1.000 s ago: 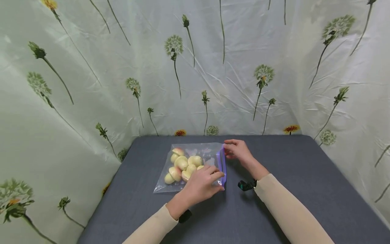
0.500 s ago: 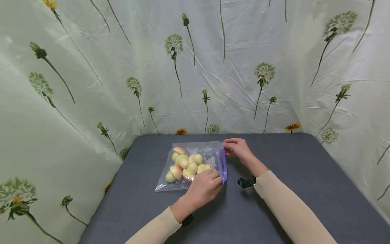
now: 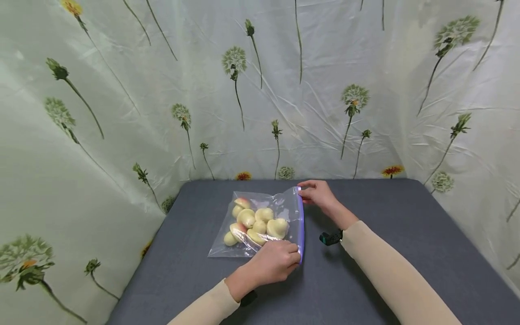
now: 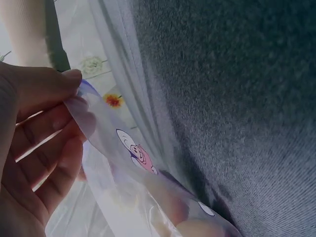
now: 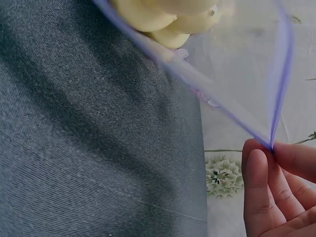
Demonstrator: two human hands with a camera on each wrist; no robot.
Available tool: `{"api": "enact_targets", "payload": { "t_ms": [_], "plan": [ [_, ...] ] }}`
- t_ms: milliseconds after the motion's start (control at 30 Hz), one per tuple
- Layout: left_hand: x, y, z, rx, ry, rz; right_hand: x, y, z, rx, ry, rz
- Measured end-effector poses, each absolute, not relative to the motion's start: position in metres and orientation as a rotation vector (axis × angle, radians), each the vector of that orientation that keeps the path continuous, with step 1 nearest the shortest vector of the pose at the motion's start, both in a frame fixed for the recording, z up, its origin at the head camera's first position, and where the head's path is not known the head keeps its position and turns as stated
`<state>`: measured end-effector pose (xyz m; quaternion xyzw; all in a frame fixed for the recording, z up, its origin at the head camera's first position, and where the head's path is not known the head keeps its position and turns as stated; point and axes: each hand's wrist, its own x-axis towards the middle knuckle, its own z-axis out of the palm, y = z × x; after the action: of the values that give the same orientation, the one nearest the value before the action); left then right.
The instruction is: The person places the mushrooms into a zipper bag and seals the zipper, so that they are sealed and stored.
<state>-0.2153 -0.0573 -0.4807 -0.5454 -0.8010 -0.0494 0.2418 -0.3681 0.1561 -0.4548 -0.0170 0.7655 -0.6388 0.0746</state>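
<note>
A clear zip bag point(image 3: 290, 204) lies on the table with several cream-yellow, mushroom-shaped pieces point(image 3: 246, 218) inside, some tinged red. Its purple zip strip point(image 3: 301, 221) faces right. My left hand point(image 3: 275, 262) pinches the strip's near corner; in the left wrist view, thumb and fingers point(image 4: 58, 88) hold the film, printed with a small pink cartoon. At the far corner, my right hand point(image 3: 320, 197) pinches the strip's other end. The right wrist view shows the two purple edges point(image 5: 282, 74) spread apart, meeting at the right fingertips point(image 5: 256, 165).
The dark grey table point(image 3: 191, 289) extends to both sides and in front of the bag. A pale curtain point(image 3: 260, 108) printed with dandelions hangs behind and beside it. Each wrist carries a black strapped device, such as the one on the right point(image 3: 331, 237).
My left hand has shifted nearer to me and taken the near corner. The purple strip now looks stretched straight in the head view, and more of the pieces show. My right hand stays at the far corner.
</note>
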Motion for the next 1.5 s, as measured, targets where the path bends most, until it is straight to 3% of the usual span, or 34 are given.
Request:
{"api": "enact_targets", "payload": {
  "t_ms": [633,1000,1500],
  "plan": [
    [-0.210,-0.055,-0.490,-1.568,-2.164,0.028,-0.371,0.151,-0.465,-0.049,2.344,-1.959],
    [-0.207,-0.054,-0.500,-1.424,-2.263,-0.106,-0.363,0.153,-0.465,-0.037,2.350,-1.997],
    [-0.218,-0.060,-0.465,-1.319,-2.335,-0.413,-0.362,0.157,-0.466,-0.066,2.304,-1.993]
  ]
}}
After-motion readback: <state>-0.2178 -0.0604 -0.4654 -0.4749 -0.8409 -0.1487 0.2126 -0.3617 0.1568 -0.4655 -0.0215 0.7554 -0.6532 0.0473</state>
